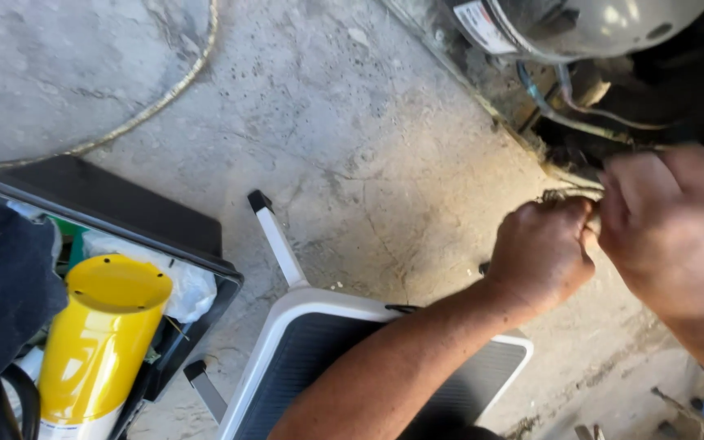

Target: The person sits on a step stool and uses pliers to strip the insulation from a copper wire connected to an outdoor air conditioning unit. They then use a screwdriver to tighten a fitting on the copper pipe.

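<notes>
Nearest the camera, at 6 o'clock: the left forearm, crossing a white-framed step stool (287, 342) with a dark ribbed tread, which stands on the concrete floor (352, 138).

Open black toolbox (205, 244), at 8 o'clock, lid tilted back toward 10 o'clock. Contents: a yellow cylindrical canister (95, 342) lying on top, its flat end facing up and a white band at its lower end; a dark blue cloth (2, 293) against the left wall; a crumpled white plastic bag (185, 285) just beside the canister's top, with a strip of green behind it; a black looped cord (14, 399) at the lower left corner.

Rounded grey metal housing (596, 24), at 1 o'clock, bearing a small white rectangular label (482, 24) with a red edge on its left flank; thin tubes and wires run beneath it into a dark recess.

Right hand (678, 236), at 3 o'clock: fingers curled inward toward a pale tube end (590, 232) at the recess edge; whether they grip it cannot be told.

Left hand (543, 253), just left of the right hand and touching it: fingers clenched in a fist about the same tube end, which shows only as a short stub between the two hands.

A thin pale hose (165, 98) curves across the floor at 11 o'clock.
</notes>
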